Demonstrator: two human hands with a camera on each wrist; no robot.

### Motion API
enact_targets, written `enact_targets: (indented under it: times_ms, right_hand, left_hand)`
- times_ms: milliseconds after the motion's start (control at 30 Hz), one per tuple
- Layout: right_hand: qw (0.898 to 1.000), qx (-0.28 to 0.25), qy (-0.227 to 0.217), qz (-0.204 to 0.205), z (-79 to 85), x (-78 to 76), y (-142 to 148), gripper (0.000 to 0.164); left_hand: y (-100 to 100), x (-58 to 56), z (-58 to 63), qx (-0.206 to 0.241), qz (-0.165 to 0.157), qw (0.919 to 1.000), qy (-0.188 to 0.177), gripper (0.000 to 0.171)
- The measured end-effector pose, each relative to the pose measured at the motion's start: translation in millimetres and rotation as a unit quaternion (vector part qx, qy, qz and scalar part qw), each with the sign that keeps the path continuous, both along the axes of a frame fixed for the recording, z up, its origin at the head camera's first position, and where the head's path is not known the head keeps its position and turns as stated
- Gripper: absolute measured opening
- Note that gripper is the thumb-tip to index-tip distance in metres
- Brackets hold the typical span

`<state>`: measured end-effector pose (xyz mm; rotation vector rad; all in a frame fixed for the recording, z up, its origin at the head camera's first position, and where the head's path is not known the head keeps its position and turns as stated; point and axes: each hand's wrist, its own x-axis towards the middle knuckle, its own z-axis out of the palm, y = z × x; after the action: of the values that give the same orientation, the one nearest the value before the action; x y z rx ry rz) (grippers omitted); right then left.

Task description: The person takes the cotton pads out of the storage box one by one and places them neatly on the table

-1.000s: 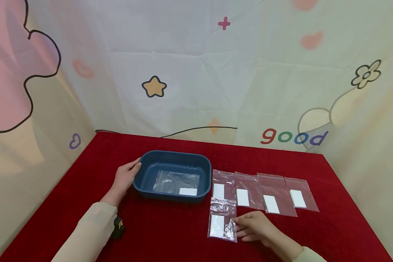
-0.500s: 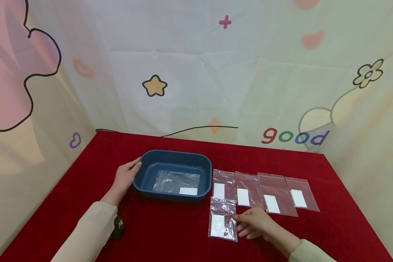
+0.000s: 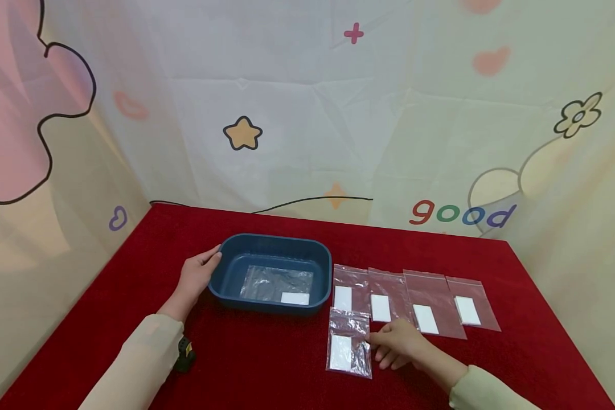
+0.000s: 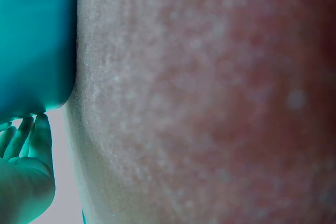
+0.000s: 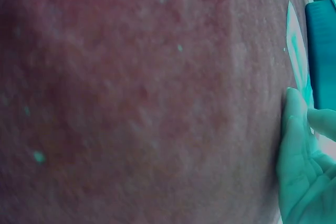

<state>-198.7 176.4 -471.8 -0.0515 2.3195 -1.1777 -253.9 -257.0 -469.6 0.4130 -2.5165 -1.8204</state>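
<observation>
My left hand (image 3: 197,276) touches the left end of a dark blue plastic basin (image 3: 274,309), fingertips against its outer wall. In the left wrist view, its fairly straight fingers (image 4: 39,142) meet the basin (image 4: 34,40). Inside the basin lies a clear zip bag (image 3: 271,282) with a white card-like piece. My right hand (image 3: 401,344) pinches the right edge of another zip bag (image 3: 360,353), which also contains a white piece. That bag lies flat in front of the basin's right corner. In the right wrist view, thumb and fingers (image 5: 296,145) meet at the bag's edge.
To the basin's right, several more zip bags with white pieces lie in a row, including the nearest one (image 3: 351,279) and the far right one (image 3: 468,310). A red cloth (image 3: 251,364) covers the table. A printed curtain (image 3: 307,114) closes off the back and sides.
My right hand has shifted slightly up at the bag's edge, and its sleeve has moved a little. The bag, the basin and my left hand stay in place.
</observation>
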Motion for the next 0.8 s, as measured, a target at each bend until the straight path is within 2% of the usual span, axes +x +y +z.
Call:
enact_targets:
  times_ms: [433, 667, 800]
  right_hand:
    - [0.997, 0.066, 0.018, 0.030, 8.2, -6.6, -5, 0.033]
    - [0.996, 0.039, 0.033, 0.071, 22.4, -13.7, 3, 0.029]
    - [0.996, 0.027, 0.024, 0.087, 33.7, -19.8, 7, 0.027]
  left_hand:
    - [0, 0.3, 0.0, 0.002, -0.003, 1.0000, 0.005, 0.049]
    - [-1, 0.7, 0.1, 0.000, -0.004, 1.0000, 0.006, 0.049]
    - [-1, 1.1, 0.1, 0.002, -0.004, 1.0000, 0.007, 0.049]
